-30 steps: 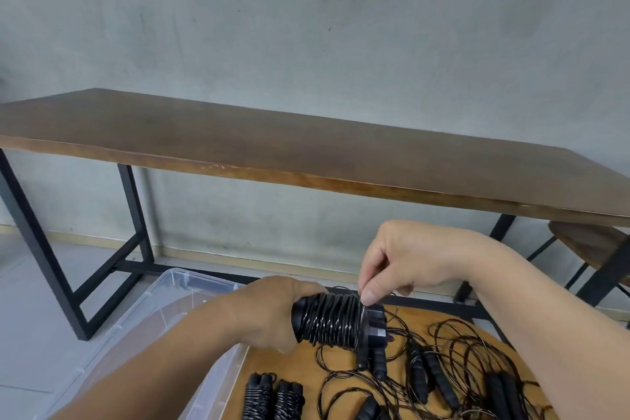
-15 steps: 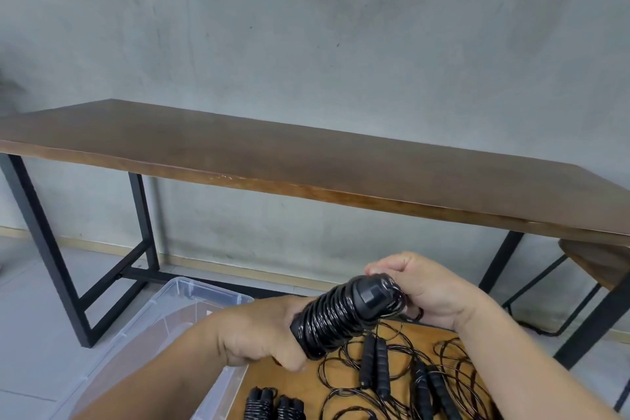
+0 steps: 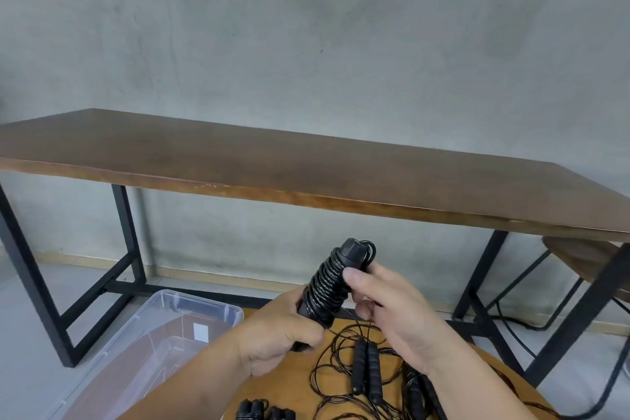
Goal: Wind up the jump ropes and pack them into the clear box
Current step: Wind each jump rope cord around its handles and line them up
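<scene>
A black jump rope (image 3: 332,278), its cord wound tightly round the paired handles, points up and to the right. My left hand (image 3: 283,337) grips the lower end of the handles. My right hand (image 3: 385,307) holds the upper coils with its fingertips. Below them, several loose black jump ropes (image 3: 366,365) lie tangled on a round wooden table (image 3: 317,399). Wound ropes (image 3: 264,412) lie at the table's near edge. The clear box (image 3: 160,341) stands open on the floor to the left; its inside looks empty.
A long brown table (image 3: 306,177) on black metal legs stands against the grey wall behind. A wooden stool (image 3: 583,257) and a black cable (image 3: 525,326) are at the right, under that table.
The wound rope has tilted from lying level to pointing upward. My right hand has shifted from pinching the cord at the top to holding the coils from the right side.
</scene>
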